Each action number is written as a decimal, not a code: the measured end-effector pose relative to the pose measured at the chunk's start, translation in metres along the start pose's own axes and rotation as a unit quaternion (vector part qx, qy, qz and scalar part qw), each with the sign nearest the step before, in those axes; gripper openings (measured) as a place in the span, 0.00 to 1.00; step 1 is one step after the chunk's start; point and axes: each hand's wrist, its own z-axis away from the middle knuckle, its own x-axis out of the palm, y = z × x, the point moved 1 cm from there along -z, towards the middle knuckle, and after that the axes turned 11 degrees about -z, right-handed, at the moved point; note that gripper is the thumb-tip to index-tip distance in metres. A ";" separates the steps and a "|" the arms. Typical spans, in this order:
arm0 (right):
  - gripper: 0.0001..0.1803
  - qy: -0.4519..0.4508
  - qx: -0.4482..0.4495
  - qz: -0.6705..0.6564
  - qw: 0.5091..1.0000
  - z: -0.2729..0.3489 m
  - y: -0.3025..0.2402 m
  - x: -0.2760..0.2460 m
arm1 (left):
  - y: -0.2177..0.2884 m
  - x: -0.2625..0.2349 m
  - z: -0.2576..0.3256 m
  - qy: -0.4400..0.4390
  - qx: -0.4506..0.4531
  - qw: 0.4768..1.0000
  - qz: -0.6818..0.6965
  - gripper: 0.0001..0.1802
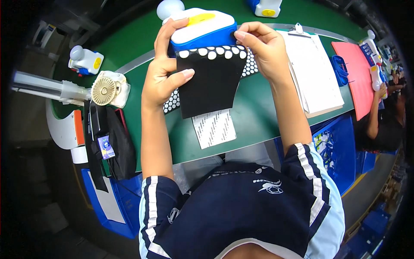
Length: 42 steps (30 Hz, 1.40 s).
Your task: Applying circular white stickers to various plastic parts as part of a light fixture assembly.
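Observation:
My left hand point(163, 71) is closed at the left side of a white, blue and yellow plastic housing point(205, 30) with a round white knob. Its fingers lie along the housing; its thumb presses on a black sheet point(210, 84) with rows of white round dots on its upper edge. My right hand point(264, 47) pinches at the housing's right corner; whatever is between the fingertips is too small to make out. Behind the black sheet, a second dotted sheet point(250, 64) shows in part. Under its lower edge lies a white printed paper point(215, 128).
Left on the green table are a small cream fan point(105, 90), a similar housing point(86, 60) and a black bag point(123, 149). To the right lie a clipboard with papers point(317, 71), a blue tray point(339, 70) and a pink sheet point(355, 77). Blue bins point(345, 151) stand below. Another person's arm point(374, 112) is far right.

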 end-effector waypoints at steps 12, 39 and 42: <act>0.08 -0.017 0.005 0.016 1.000 -0.012 0.012 -0.011 | -0.012 0.001 -0.001 0.005 -0.007 0.999 0.053 0.17; 0.25 -0.097 0.140 -0.028 0.985 -0.028 0.015 -0.019 | -0.007 -0.001 0.001 0.008 0.015 1.000 -0.011 0.14; 0.22 -0.087 0.107 0.007 0.990 -0.029 0.012 -0.012 | -0.005 0.001 0.001 0.029 0.005 0.999 -0.013 0.13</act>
